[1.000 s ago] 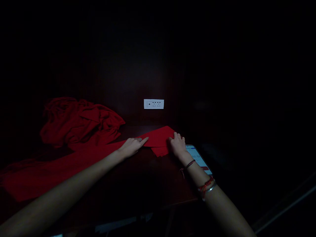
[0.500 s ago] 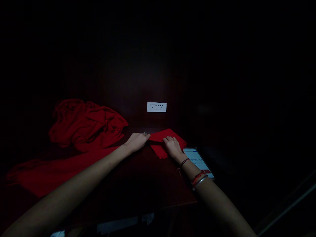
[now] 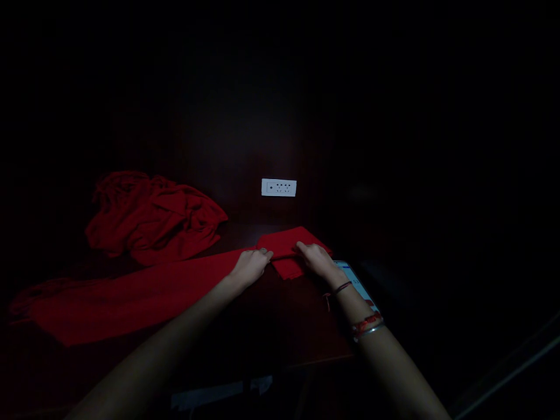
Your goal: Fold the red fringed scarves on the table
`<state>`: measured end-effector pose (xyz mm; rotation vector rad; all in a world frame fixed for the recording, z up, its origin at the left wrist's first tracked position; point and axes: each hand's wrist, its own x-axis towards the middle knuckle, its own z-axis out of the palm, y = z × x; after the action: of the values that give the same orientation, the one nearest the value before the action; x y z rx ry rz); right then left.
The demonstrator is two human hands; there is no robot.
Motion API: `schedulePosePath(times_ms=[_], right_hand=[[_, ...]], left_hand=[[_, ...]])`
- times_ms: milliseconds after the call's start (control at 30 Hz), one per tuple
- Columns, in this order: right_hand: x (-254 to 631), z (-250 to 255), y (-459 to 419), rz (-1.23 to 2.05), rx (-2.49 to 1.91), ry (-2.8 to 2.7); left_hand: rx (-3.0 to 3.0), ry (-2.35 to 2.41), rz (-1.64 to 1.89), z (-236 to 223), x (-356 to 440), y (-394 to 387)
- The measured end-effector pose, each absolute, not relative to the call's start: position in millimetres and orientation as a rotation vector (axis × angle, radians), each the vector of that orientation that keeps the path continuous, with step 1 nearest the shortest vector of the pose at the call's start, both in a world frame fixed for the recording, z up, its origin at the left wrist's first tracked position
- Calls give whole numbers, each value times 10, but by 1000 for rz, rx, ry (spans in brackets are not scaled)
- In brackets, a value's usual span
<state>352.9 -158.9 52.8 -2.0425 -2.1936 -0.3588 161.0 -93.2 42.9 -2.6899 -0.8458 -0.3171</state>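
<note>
A long red scarf (image 3: 149, 291) with a fringed left end lies across the dark table. Its right part is folded into flat layers (image 3: 284, 238). With fingers closed, my left hand (image 3: 251, 265) grips the near edge of the fold. My right hand (image 3: 317, 258) pinches the same edge further right. Between the hands the edge is slightly raised over a lower layer (image 3: 289, 268). Cloth inside my fingers is hidden.
A heap of crumpled red cloth (image 3: 153, 216) sits at the back left. Partly behind my right wrist lies a lit phone (image 3: 356, 286). A white socket plate (image 3: 279, 187) is on the wall. The table's front edge (image 3: 319, 363) shows faintly; surroundings are very dark.
Both hands have shifted right and my left hand slightly nearer, still gripping the folded edge. More of the scarf's middle now shows flat, and my right forearm covers more of the phone.
</note>
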Motion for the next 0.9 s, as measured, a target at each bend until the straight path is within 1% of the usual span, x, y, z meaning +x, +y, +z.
schedulePosePath(times_ms=[200,333,533,633,800,900], right_hand=[[3391,454,-1567,-628,-2036,-2160],[3366,443,-1544,-706,-2056,-2124],[3410,440,-1553,-701,-2050,-2126],[3440,457,-1572,-663,-2034,-2144],[3489,510,-1630,-681,-1877,-2124],[3508,515,-1668,-621,-1803,-2100]], left_hand=[[-2690,-820,-269,415,1585,-966],[-2654,-885,-296,443,1591,-976],[-2557,-842,-444,371,1641,-1033],[-2582,-807,-424,357,1644,-1047],[-2609,-788,-409,441,1578,-1050],[-2621,-792,-408,481,1543,-1064]])
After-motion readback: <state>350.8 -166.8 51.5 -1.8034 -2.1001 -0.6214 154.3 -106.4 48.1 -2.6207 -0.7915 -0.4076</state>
